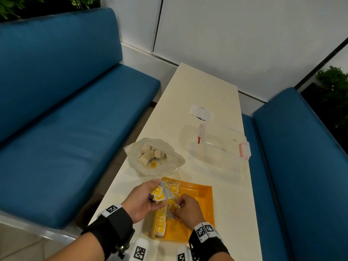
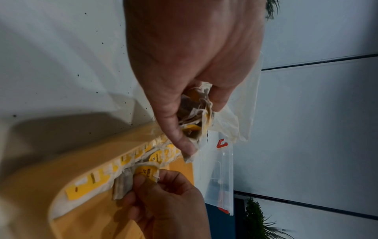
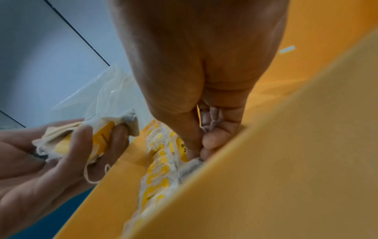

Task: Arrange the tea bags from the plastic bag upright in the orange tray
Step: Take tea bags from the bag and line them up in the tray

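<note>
The orange tray (image 1: 202, 196) lies near the table's front edge, with a row of tea bags (image 1: 161, 219) standing along its left wall. My left hand (image 1: 145, 199) hovers over the tray's left edge and grips a bunch of yellow-tagged tea bags (image 1: 158, 193). My right hand (image 1: 185, 209) is inside the tray and pinches one tea bag (image 2: 146, 172) beside the row (image 3: 157, 174). The clear plastic bag (image 1: 154, 157) with several more tea bags lies just beyond the tray.
A clear lidded container (image 1: 220, 146) with pink clips sits at the right of the cream table (image 1: 207, 87), a white packet (image 1: 200, 113) beyond it. Blue benches (image 1: 66, 119) flank the table on both sides.
</note>
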`<state>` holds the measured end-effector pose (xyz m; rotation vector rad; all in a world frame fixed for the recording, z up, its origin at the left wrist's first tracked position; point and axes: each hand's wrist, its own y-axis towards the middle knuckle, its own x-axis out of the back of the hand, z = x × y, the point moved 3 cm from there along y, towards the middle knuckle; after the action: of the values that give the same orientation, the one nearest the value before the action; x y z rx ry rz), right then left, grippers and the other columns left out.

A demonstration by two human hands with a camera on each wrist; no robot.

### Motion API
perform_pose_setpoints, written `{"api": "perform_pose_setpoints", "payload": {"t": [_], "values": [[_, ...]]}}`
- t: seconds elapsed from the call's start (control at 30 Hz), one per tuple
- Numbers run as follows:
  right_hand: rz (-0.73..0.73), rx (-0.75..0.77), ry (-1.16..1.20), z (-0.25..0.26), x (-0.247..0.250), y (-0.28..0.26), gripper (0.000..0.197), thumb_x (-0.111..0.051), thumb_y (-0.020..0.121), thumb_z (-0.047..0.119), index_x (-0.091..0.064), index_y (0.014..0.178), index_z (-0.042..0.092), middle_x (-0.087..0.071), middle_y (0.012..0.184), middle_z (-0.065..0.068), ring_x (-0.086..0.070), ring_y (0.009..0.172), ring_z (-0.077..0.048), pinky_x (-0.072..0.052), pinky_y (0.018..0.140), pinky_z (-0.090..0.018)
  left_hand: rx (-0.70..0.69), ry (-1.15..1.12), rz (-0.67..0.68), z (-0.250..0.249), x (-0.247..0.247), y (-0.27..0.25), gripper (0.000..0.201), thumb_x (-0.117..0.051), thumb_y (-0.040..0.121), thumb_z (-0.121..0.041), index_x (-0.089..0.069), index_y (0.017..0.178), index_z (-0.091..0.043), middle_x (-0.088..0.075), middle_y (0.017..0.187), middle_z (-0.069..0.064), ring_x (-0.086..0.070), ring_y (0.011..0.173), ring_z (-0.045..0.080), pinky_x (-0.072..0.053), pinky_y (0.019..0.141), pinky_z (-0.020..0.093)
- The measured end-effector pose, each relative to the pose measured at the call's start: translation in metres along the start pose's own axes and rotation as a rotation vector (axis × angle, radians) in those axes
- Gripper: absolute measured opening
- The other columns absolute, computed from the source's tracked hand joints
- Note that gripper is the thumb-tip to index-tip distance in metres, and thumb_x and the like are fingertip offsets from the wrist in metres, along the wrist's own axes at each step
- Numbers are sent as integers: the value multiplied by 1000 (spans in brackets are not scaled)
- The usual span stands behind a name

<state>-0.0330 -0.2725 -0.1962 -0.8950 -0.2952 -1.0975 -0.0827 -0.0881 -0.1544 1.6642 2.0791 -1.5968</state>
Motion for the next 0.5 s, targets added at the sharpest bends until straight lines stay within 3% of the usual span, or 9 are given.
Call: {"api": "perform_pose_setpoints", "payload": {"t": [0.17,0.37,0.5], "values": [[17,-15,13,-1,0,-1,31,-64,78,-9,-58,78,21,-56,70,1,-65,59,-23,-52,52,-31,-9,-5,-3,-1,-1,-1,33,-62,99,-23,-65,123,-1,-73,111,23,-71,99,35,-63,78,46],[-19,-41,63,-3,-4,4,26,-66,78,-7,-54,78,16,-57,66,-2,-63,54,-22,-53,54,-34,-11,5,-19,0,-2,-1,33,-63,99,-24,-65,124,-2,-72,114,24,-71,99,35,-63,76,46],[-39,-97,110,-4,-5,6,25,-70,78,-3,-52,79,13,-60,67,-6,-58,47,-15,-49,47,-27,-18,9,-25,-1,-4,-3,31,-63,99,-23,-65,122,-2,-74,108,22,-72,98,34,-63,79,47]]}}
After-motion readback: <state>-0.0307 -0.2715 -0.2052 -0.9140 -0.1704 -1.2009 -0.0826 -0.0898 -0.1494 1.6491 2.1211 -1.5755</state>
